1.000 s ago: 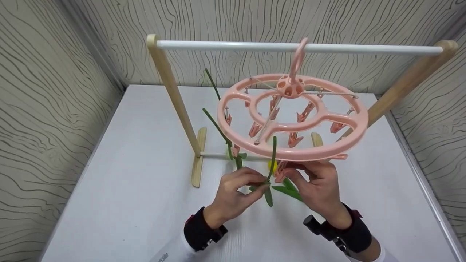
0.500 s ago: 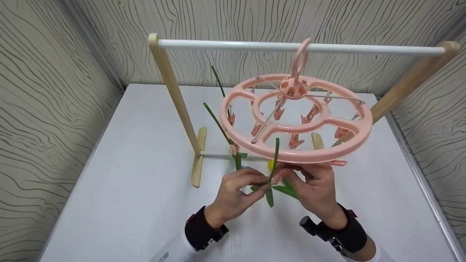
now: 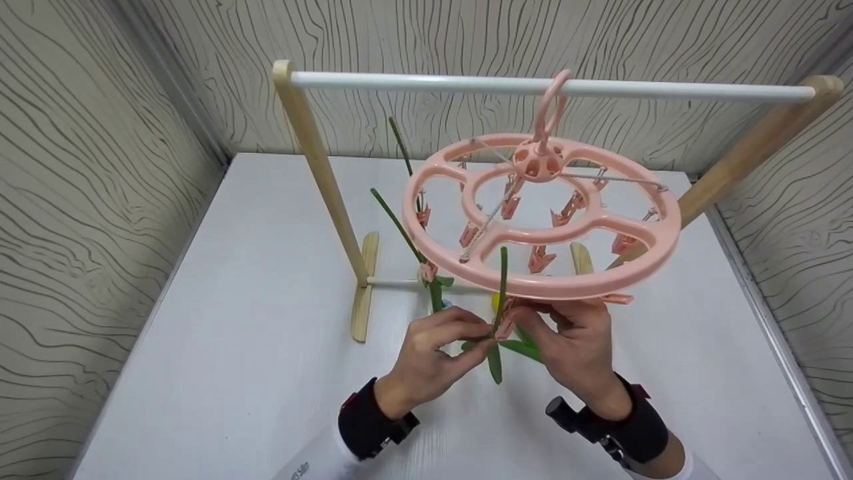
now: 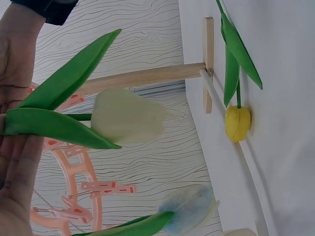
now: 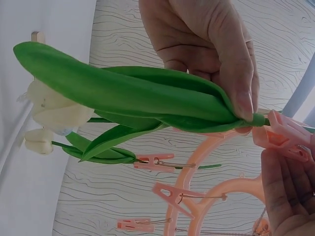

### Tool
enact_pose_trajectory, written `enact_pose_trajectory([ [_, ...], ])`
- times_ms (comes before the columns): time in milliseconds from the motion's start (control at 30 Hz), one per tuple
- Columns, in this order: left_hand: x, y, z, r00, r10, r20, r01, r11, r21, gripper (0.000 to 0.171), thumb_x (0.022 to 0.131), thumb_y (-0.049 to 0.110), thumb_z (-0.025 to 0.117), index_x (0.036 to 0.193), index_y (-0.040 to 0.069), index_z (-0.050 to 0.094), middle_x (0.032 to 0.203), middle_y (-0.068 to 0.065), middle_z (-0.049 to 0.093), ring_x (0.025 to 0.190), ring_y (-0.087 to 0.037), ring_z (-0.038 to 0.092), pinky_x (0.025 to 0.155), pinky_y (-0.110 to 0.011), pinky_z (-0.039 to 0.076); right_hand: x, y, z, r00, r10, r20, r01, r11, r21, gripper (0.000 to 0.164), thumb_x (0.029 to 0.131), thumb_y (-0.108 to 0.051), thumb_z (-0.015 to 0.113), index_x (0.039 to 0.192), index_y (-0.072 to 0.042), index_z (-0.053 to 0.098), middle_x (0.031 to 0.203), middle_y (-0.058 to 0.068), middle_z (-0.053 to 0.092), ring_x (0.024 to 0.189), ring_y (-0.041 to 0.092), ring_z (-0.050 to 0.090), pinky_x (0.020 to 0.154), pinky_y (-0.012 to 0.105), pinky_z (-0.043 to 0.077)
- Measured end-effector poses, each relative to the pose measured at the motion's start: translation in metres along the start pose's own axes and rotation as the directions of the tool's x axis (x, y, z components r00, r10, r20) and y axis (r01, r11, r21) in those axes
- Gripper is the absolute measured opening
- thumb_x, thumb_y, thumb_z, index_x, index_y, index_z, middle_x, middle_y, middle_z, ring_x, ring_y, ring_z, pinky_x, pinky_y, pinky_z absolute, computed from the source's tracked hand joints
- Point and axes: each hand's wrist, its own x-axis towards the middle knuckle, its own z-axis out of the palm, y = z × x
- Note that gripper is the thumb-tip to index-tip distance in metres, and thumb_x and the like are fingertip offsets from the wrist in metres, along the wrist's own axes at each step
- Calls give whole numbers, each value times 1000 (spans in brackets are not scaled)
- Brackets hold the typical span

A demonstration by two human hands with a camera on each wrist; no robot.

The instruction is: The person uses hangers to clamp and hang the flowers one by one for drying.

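Note:
My left hand [image 3: 440, 347] pinches the green stem [image 3: 503, 283] of an artificial white tulip [image 4: 128, 115], just where its leaves [image 5: 147, 93] begin. The flower points downward, and the stem's bare end rises in front of the pink hanger's rim. My right hand [image 3: 580, 347] grips a pink clothespin [image 3: 505, 327] that hangs from the round hanger [image 3: 546, 287]. In the right wrist view, the clothespin's jaws overlap the stem right beside my left fingertips. Two other tulip stems [image 3: 396, 223] hang at the hanger's left side, one with a pale blue flower [image 4: 187, 209].
A yellow tulip [image 4: 237, 123] lies on the white table [image 3: 266, 387] behind my hands. The hanger hooks onto a white bar [image 3: 413, 82] between wooden posts [image 3: 323, 180]. Several other pink clothespins [image 3: 540, 259] dangle below the ring. Patterned panels [image 3: 426, 40] surround the table.
The hanger has shifted slightly right. My right hand has moved a little left with the clothespin, bringing it against the stem. The left hand has stayed nearly still.

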Motion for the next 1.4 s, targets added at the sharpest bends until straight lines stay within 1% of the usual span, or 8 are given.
enact_pose_trajectory([
  [100, 1, 0, 1, 1000, 8, -1, -8, 1000, 11, 16, 82, -4, 74, 96, 3, 73, 90, -7, 68, 81, -7, 67, 69, -16, 55, 0, -1, 1, 1000, -8, -27, 9, 1000, 24, 35, 85, -2, 74, 110, 17, 61, 102, 18, 68, 91, 19, 70, 80, 29, 57],
  [200, 1, 2, 2, 1000, 12, -5, -12, 1000, -4, 15, 82, -5, 74, 96, 2, 73, 90, -7, 68, 81, -7, 67, 70, -17, 55, 1, -3, 3, 998, -18, -59, 21, 998, 54, 31, 84, 2, 73, 108, 17, 62, 99, 19, 69, 88, 19, 70, 78, 28, 57],
  [400, 3, 3, 3, 1000, 19, -10, -20, 999, -25, 18, 79, -9, 75, 94, -1, 72, 88, -10, 67, 81, -11, 68, 70, -18, 56, 3, -8, 6, 996, -19, -88, 24, 998, 52, 31, 84, 2, 73, 108, 18, 62, 102, 20, 68, 92, 20, 70, 79, 29, 57],
  [567, 4, 3, 2, 1000, 4, -16, -5, 1000, -23, 13, 83, -4, 74, 95, 2, 73, 90, -7, 67, 84, -7, 67, 71, -18, 56, 4, -11, 8, 997, -23, -73, 27, 998, 49, 30, 85, 2, 73, 108, 17, 62, 103, 20, 68, 93, 20, 70, 79, 29, 57],
  [833, 4, 3, 0, 999, -32, -23, 32, 999, -18, 10, 83, -2, 74, 93, 2, 75, 89, -6, 68, 84, -7, 67, 71, -20, 56, 4, -12, 10, 998, -39, -46, 40, 999, 26, 35, 81, -5, 79, 105, 16, 64, 92, 22, 67, 82, 20, 70, 74, 27, 58],
  [1033, 2, 1, 0, 999, -26, -30, 26, 1000, -14, 12, 82, -4, 75, 93, 1, 74, 89, -8, 68, 83, -11, 68, 71, -20, 56, 7, -17, 12, 999, -37, -38, 37, 999, 17, 36, 78, -4, 81, 104, 15, 65, 88, 23, 66, 80, 21, 70, 73, 27, 58],
  [1233, 1, -1, -2, 999, -15, -35, 15, 1000, 8, 12, 83, -2, 75, 94, 2, 74, 90, -7, 69, 85, -8, 67, 71, -19, 56, 9, -21, 13, 999, -43, 1, 43, 999, -13, 31, 78, -1, 80, 102, 13, 67, 84, 20, 67, 77, 21, 69, 73, 27, 58],
  [1400, 1, 0, -3, 999, -17, -44, 17, 1000, -4, 13, 84, 0, 74, 97, 2, 74, 90, -5, 69, 85, -6, 67, 70, -20, 57, 9, -21, 13, 999, -46, 18, 47, 999, -24, 33, 77, -2, 81, 103, 13, 67, 85, 20, 68, 77, 21, 69, 74, 27, 58],
])
